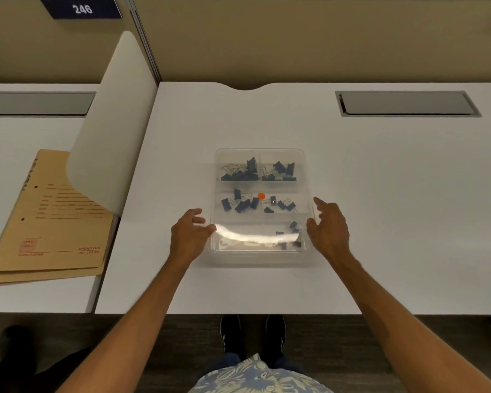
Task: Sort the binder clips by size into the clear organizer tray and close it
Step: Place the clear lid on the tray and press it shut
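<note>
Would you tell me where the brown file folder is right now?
In the head view, the brown file folder lies on the neighbouring desk at far left, partly behind the white divider.

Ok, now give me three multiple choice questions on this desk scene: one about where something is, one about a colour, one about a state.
1. Where does the brown paper folder lie?
A. on the neighbouring white desk to the left
B. inside the tray
C. on the floor

2. What colour is the small round sticker on the clear plastic organizer tray?
A. green
B. orange
C. white

3. What are the left hand and right hand doing?
A. each lifting a clip
B. resting on the folder
C. set at the tray's two sides, no clip in them

Answers: 1 A, the folder sits beyond the white divider panel; 2 B, an orange dot shows at the tray's middle; 3 C, one hand flanks each side of the tray.
</note>
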Demonstrator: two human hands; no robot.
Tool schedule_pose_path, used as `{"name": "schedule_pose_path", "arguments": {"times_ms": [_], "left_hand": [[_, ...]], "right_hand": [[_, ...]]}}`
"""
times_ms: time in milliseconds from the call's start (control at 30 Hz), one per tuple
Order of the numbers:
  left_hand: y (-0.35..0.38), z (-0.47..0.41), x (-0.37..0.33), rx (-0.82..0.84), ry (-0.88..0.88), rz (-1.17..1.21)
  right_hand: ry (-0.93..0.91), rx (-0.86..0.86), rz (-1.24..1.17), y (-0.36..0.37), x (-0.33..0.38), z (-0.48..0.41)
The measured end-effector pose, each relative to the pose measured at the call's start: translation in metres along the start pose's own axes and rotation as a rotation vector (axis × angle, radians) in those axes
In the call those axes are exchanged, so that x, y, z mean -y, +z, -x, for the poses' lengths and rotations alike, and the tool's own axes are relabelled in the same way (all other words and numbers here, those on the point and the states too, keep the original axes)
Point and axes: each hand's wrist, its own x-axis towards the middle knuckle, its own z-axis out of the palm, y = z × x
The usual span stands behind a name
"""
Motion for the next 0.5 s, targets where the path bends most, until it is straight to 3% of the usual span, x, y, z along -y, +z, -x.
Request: {"name": "schedule_pose_path", "arguments": {"times_ms": [100,267,367,500], "left_hand": [[0.012,0.004,-0.01,-0.099,0.212,-0.117],[0.052,-0.01,-0.017,-0.043,0.569,-0.674],[0.069,-0.015,-0.004,-0.015,0.588,-0.885],[0.074,-0.016,0.005,-0.036,0.568,-0.94]], "right_hand": [[-0.237,-0.058,0.159,0.016,0.005,0.004],[-0.356,0.005,0.409,0.048,0.008,0.0],[-0.345,0.005,0.501,0.058,0.004,0.004],[-0.313,-0.015,0.523,0.061,0.005,0.004]]}}
